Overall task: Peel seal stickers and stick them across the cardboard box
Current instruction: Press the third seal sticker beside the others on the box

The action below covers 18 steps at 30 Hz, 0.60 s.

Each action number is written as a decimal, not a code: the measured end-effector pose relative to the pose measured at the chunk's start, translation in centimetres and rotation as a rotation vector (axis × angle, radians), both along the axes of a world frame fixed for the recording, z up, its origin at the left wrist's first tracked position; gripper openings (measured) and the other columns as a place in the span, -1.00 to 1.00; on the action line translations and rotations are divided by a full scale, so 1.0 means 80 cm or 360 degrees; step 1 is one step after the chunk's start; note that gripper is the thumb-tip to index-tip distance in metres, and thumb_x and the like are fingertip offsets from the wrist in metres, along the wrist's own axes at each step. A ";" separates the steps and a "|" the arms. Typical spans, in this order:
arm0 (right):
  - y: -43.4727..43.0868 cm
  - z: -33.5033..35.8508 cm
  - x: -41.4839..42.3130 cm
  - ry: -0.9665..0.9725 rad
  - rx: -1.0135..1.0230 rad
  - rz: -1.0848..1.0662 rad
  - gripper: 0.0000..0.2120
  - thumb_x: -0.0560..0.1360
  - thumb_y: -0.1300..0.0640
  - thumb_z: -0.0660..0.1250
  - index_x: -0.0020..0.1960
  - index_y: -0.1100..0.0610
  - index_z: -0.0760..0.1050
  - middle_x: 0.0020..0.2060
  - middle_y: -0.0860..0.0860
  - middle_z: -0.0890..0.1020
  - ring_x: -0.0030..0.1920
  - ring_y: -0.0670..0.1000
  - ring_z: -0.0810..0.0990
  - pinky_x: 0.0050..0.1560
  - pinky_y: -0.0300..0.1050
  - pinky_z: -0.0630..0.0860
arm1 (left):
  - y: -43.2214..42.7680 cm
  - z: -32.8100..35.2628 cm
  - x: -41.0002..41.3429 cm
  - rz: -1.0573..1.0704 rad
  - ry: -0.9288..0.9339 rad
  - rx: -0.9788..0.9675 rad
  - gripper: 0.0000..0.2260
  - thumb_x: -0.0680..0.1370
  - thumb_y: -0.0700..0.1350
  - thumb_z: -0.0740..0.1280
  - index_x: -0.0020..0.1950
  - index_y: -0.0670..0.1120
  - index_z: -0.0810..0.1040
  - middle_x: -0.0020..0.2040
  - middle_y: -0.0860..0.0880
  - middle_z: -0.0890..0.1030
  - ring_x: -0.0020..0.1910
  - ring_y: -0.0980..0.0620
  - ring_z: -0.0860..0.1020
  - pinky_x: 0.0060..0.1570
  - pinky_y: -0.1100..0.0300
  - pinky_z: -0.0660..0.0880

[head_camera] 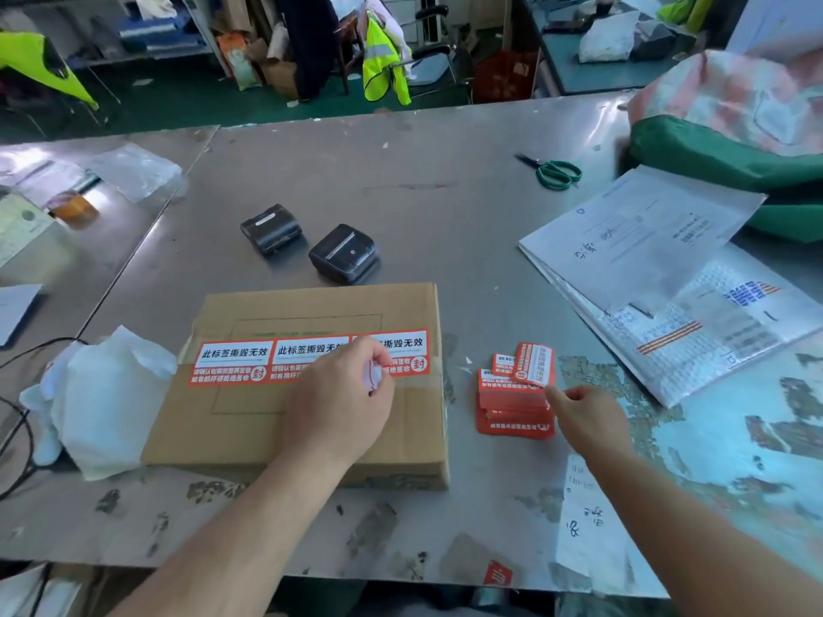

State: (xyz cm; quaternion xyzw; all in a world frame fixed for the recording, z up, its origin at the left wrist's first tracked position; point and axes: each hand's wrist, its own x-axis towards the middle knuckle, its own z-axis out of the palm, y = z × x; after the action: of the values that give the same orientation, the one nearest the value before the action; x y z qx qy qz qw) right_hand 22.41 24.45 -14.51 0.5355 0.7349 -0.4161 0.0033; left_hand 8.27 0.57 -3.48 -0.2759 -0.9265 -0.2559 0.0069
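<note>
A flat cardboard box (pixel 311 420) lies on the metal table in front of me. Three red-and-white seal stickers (pixel 234 360) run in a row across its taped seam. My left hand (pixel 338 403) hovers over the box's middle, fingers curled round a crumpled white backing paper (pixel 372 376). To the right of the box sits a stack of red seal stickers (pixel 512 411). My right hand (pixel 588 420) pinches the lower corner of one sticker (pixel 534 365), which stands tilted up off the stack.
Two black label printers (pixel 343 253) sit behind the box. Green scissors (pixel 554 171) lie further back on the right. White bubble mailers (pixel 659 269) spread at right, crumpled white plastic (pixel 107 394) at the box's left, a paper slip (pixel 588 518) near the front edge.
</note>
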 end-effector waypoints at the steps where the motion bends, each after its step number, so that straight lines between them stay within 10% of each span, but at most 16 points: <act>1: 0.001 -0.002 -0.004 -0.0014 -0.0006 0.0007 -0.66 0.57 -0.05 0.32 -0.31 0.10 0.54 -0.38 0.05 0.59 -0.32 0.07 0.54 -0.33 -0.11 0.33 | 0.000 0.000 0.000 0.0000 0.0008 -0.0003 -0.93 0.47 -0.12 0.31 -0.11 0.06 0.50 -0.19 0.11 0.62 -0.19 -0.01 0.53 -0.30 0.13 0.45; 10: 0.020 -0.030 -0.051 -0.0214 -0.0008 -0.0039 -0.37 0.43 -0.36 0.35 -0.11 0.27 0.56 -0.24 0.16 0.58 -0.19 0.17 0.55 -0.18 -0.09 0.36 | 0.002 0.003 0.001 0.0025 -0.0023 -0.0039 -0.91 0.48 -0.11 0.32 -0.14 0.09 0.48 -0.25 0.20 0.51 -0.24 0.07 0.48 -0.34 0.19 0.38; 18: 0.030 -0.020 -0.053 -0.0183 -0.0045 0.0066 -0.48 0.55 -0.19 0.34 -0.12 0.31 0.64 -0.14 0.23 0.69 -0.16 0.19 0.59 -0.16 -0.06 0.42 | 0.003 0.003 -0.001 0.0024 -0.0046 -0.0024 -0.92 0.48 -0.11 0.31 -0.14 0.07 0.49 -0.23 0.17 0.56 -0.22 0.05 0.51 -0.34 0.17 0.42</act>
State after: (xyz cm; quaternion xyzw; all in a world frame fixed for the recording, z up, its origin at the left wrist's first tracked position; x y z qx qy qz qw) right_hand 18.18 26.86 -16.13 0.5431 0.7384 -0.3950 0.0616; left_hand 8.23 0.78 -3.26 -0.2651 -0.9305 -0.2528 -0.0066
